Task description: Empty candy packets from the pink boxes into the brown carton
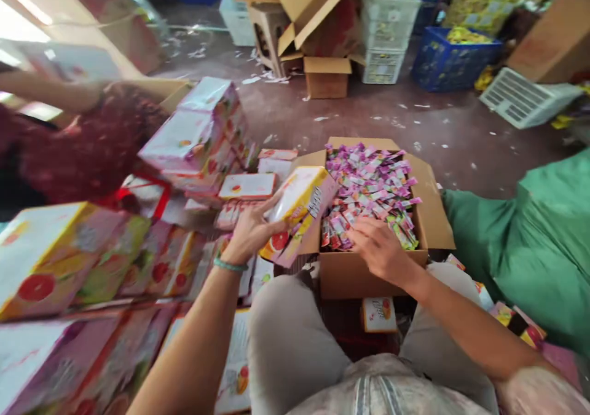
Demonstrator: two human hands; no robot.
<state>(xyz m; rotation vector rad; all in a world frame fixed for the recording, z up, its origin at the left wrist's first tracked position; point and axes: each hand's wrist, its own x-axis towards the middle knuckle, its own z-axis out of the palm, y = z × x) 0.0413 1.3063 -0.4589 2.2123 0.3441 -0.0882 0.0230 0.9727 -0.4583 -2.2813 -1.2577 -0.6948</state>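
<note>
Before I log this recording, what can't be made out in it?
In the head view:
Right hand: its back hides whether the grip holds anything.
Left hand: the box hides some fingers.
Carton: packets bury its floor.
Co-worker's forearm: the left edge cuts off the hand.
Packets' print: too small.

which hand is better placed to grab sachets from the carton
Probably the right hand: its fingers are right at the sachets in the carton, while the left hand is busy holding a box.
</note>
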